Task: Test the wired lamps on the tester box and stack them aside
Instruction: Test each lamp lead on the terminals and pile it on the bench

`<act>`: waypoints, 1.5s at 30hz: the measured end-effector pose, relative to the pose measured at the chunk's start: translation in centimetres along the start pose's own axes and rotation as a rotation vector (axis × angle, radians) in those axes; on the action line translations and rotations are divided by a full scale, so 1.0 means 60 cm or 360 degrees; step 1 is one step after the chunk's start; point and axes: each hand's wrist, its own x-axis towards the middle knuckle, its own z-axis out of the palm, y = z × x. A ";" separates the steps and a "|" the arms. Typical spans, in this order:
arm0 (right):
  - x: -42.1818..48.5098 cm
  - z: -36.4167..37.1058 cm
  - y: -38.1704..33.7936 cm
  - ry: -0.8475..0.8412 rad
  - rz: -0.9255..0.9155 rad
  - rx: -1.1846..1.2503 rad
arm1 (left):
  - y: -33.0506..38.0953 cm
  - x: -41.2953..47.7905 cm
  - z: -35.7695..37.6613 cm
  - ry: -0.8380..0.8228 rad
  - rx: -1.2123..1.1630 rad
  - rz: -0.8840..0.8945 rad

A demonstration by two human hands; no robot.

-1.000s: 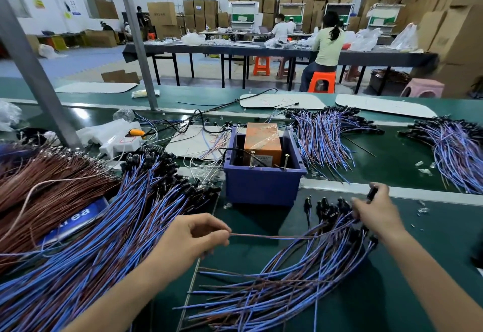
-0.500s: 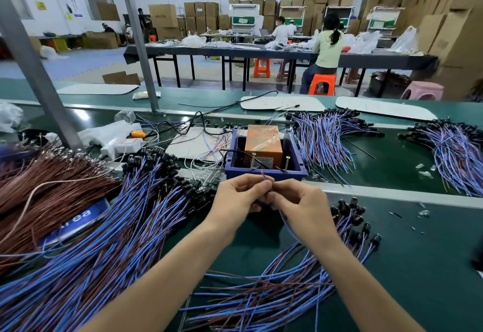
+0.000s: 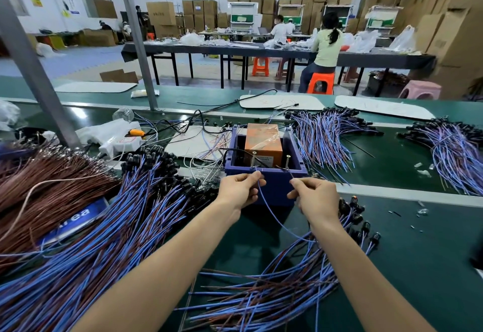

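- The left hand (image 3: pixel 240 192) is closed in a pinch. Its thumb and forefinger grasp the end of a thin blue wire (image 3: pixel 271 218) just below the left metal post (image 3: pixel 254 161), which stands at the near rim of the dark blue plastic tester box (image 3: pixel 264 188). I cannot tell whether the wire end touches the post.
- The right hand (image 3: pixel 316 198) is pinched too, with the other fingers curled. It holds a thin dark wire end (image 3: pixel 290 174) that points up toward the right metal post (image 3: pixel 287 160).
- The thin blue wire hangs from the left hand in a loop and runs to the right forearm. There it goes into the loose heap of blue and brown wired lamps (image 3: pixel 274 295), which lies on the green worktop (image 3: pixel 418 266).
- Black lamp heads (image 3: pixel 358 216) of this heap lie just to the right of the right wrist. I cannot tell which one belongs to the held wires.
- An orange carton wrapped with clear tape (image 3: pixel 264 141) stands inside the tester box.
- A large pile of blue and brown wired lamps (image 3: pixel 104 227) lies to the left of the left forearm, with its black heads toward the box.
- Another fan-shaped pile of wired lamps (image 3: pixel 326 138) lies beyond the box, on its right.
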 end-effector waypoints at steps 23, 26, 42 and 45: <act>-0.004 -0.011 0.004 -0.0057 -0.0073 -0.0102 | 0.002 0.010 -0.010 0.0059 -0.0038 -0.0020; -0.005 -0.010 0.004 -0.0062 -0.0068 -0.0105 | 0.003 0.011 -0.011 0.0055 -0.0029 -0.0025; -0.024 -0.005 0.008 -0.0159 -0.0099 0.0005 | -0.003 -0.015 -0.010 -0.0010 0.0097 0.0076; -0.049 -0.001 0.008 -0.0390 -0.0081 0.0169 | -0.006 -0.042 -0.010 -0.0192 0.0067 0.0201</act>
